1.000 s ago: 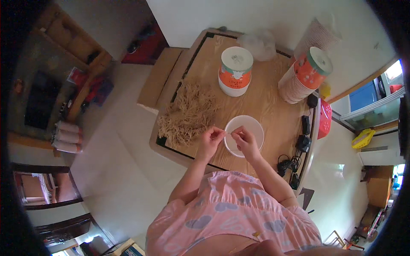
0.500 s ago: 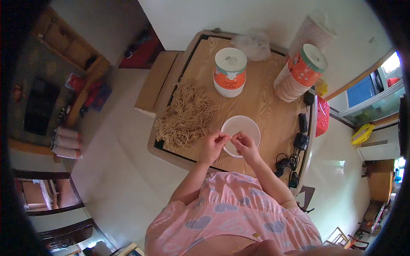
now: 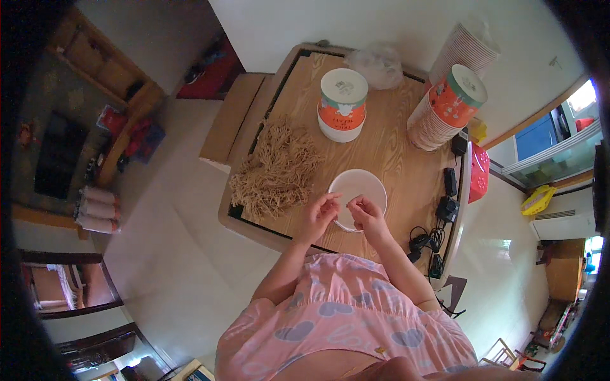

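Observation:
Just in front of me on the wood-grain table, a round white tub [image 3: 370,184] stands with its mouth upward. My left hand [image 3: 321,214] and my right hand [image 3: 366,216] hover over its near rim, a small gap between them. Each has thumb and fingertips pinched together; whatever is between them, if anything, is too fine to make out. Left of the tub, closest to my left hand, lies a loose heap of tan, tangled cords [image 3: 277,166].
Farther back stands an upside-down orange-and-white paper bucket [image 3: 343,114]. A tall stack of similar buckets [image 3: 447,105] is at the back right, near a crumpled clear plastic bag [image 3: 377,66]. Black adapters and cables [image 3: 435,240] lie along the right edge. A cardboard box [image 3: 234,117] is beyond the left edge.
My hands have drawn slightly apart; before, their fingertips nearly met above the tub. The tub, cords and buckets stay in place, while the view has shifted a little.

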The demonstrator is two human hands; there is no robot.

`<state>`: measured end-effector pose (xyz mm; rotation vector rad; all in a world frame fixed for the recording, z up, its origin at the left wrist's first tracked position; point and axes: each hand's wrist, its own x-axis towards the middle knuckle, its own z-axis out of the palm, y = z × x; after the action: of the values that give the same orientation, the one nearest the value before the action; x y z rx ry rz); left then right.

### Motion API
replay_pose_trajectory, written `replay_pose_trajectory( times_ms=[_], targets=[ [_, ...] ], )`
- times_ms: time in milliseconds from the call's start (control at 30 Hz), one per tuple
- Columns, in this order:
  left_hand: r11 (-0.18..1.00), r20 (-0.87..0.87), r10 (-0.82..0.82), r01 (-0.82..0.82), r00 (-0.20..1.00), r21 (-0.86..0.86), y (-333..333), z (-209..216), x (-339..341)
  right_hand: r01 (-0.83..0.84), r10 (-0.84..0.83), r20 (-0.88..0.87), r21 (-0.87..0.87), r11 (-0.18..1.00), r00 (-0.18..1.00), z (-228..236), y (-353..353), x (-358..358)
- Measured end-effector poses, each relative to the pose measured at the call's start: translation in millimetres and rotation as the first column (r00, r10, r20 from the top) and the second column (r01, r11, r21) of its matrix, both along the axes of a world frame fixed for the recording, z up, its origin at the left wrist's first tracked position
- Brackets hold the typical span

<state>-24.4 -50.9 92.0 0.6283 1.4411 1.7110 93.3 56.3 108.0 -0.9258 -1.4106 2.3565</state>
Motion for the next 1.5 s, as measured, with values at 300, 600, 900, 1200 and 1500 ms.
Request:
replay_pose_trajectory(
  times_ms=[300,600,900,1200,1500],
  targets=[
    [0.997,-0.339,0.025,0.000,0.941,0.072,1,-4,-2,-0.058,0.058,0.006,0.005,0.998,0.998,-1,-4,1],
    [0.994,-0.475,0.047,-0.086,0.879,-0.062,1,-6,-1,-0.017,0.014,0.010,0.314,0.949,1.000,-17,-8,1],
    [0.996,-0.599,0.033,-0.077,0.800,-0.048,1,-2,0,0.003,-0.001,-0.005,0.369,0.930,1.000,-16,-10,0],
    [0.997,-0.505,0.014,-0.050,0.863,-0.058,2,4,4,-0.007,0.016,-0.021,0.377,0.926,1.000,-22,-11,-2],
    [0.995,-0.331,-0.080,0.057,0.940,-0.080,-3,-12,2,-0.032,0.033,0.005,0.412,0.911,0.999,-14,-9,1]
  ],
)
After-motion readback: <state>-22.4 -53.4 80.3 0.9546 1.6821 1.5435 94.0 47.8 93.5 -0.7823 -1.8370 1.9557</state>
